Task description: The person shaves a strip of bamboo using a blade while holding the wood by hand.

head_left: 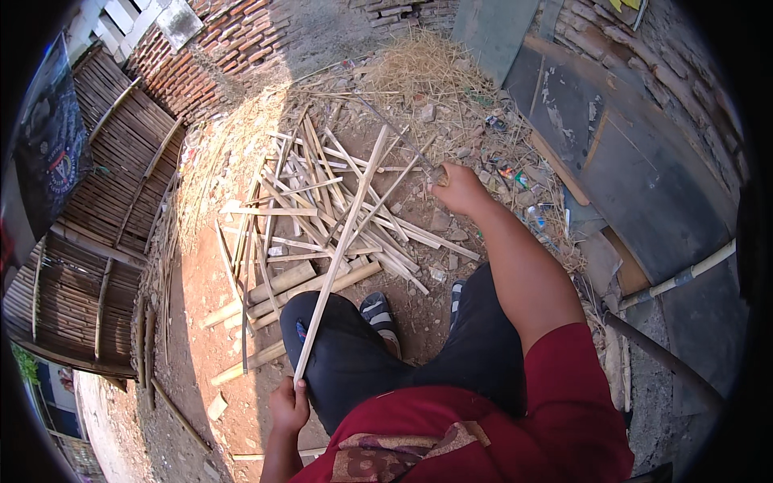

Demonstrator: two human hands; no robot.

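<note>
Bare dirt (195, 278) covers this yard, brick wall (233, 44) behind; a dark banner (52, 153) at left bears an emblem and lettering. The left hand's (290, 409) fingers close on a wooden strip's (346, 241) near end; it slants forward and rightward over the thigh (342, 338) and wood pile (270, 212). The right hand's (461, 190) fingers curl around a long, thin tool (409, 145).
</note>
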